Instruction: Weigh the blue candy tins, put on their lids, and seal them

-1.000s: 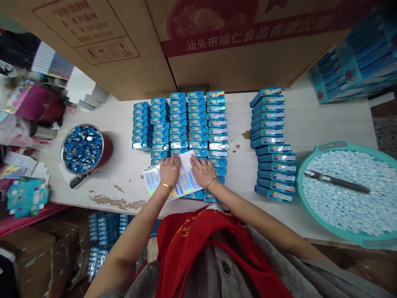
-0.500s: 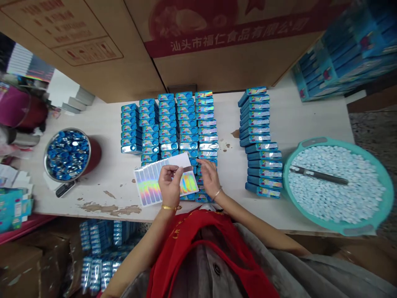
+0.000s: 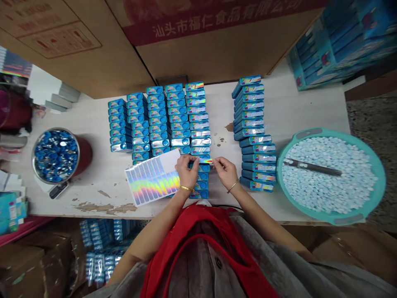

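A narrow shiny sticker strip (image 3: 205,161) is stretched between my two hands, over the rightmost column of the blue box rows (image 3: 198,116). My left hand (image 3: 187,171) pinches its left end, and my right hand (image 3: 226,174) pinches its right end. Below and left of my left hand lies a rainbow-coloured sticker sheet (image 3: 151,178), tilted, covering some boxes. Upper boxes in the rightmost column have shiny strips on their top edges. Whether the held strip touches the box beneath it cannot be made out.
Another column of blue boxes (image 3: 257,157) stands to the right. Beyond it is a teal basin (image 3: 281,182) of pale pieces with a dark scoop-like tool (image 3: 313,167). A metal pot (image 3: 77,165) of blue parts stands left. Large cartons (image 3: 198,62) line the back.
Both hands have moved to the right. My right hand now pinches the strip's other end, which my left hand held alone before. The view has shifted slightly.
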`<action>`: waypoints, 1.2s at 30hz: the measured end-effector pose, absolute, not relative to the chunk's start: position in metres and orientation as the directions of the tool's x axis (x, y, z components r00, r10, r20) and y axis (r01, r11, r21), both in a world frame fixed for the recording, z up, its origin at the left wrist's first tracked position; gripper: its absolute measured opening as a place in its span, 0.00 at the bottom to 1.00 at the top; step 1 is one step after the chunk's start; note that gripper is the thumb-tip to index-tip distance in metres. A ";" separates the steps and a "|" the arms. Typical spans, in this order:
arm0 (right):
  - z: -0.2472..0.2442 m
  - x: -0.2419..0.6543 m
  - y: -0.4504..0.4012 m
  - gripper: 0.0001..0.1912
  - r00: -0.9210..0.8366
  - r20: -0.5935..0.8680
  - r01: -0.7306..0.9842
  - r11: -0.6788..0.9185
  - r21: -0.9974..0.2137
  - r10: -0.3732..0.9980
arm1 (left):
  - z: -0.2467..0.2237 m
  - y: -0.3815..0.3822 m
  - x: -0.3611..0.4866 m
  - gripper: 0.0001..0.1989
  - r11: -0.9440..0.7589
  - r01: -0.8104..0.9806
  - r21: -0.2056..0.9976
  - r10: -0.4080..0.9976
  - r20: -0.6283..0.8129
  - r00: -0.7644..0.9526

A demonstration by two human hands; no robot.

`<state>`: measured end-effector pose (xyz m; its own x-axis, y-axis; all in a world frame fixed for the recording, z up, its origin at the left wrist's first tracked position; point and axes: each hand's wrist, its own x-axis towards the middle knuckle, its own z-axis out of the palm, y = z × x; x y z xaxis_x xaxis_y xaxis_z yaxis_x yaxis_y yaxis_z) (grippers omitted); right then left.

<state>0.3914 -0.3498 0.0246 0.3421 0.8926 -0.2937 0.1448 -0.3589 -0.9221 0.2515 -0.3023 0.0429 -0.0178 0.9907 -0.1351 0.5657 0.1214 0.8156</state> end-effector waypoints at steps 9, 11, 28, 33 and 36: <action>-0.001 0.407 -0.337 0.16 0.290 -0.227 0.439 -0.340 -0.831 0.930 | 0.031 -0.303 0.260 0.06 0.039 0.838 0.544 0.993 -0.117 0.030; -0.006 0.405 -0.337 0.17 0.289 -0.249 0.411 -0.354 -0.840 0.924 | 0.029 -0.302 0.261 0.05 0.042 0.853 0.519 0.991 -0.127 0.029; 0.000 0.405 -0.326 0.23 0.189 0.015 0.726 -0.129 -0.676 0.982 | 0.042 -0.260 0.247 0.12 -0.301 0.822 0.484 0.921 -0.077 0.382; -0.007 0.400 -0.299 0.23 0.219 0.001 0.678 -0.152 -0.719 0.976 | 0.035 -0.228 0.250 0.11 -0.459 0.758 0.463 0.803 -0.148 0.577; -0.014 0.397 -0.294 0.23 0.245 -0.041 0.555 -0.175 -0.813 0.969 | 0.034 -0.218 0.251 0.10 -0.488 0.735 0.470 0.760 -0.185 0.623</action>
<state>0.3971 -0.2936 -0.0138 0.2451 0.9686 -0.0413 0.5553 -0.1752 -0.8130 0.2506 -0.2181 0.0335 0.6232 0.7598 -0.1853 0.7353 -0.4885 0.4698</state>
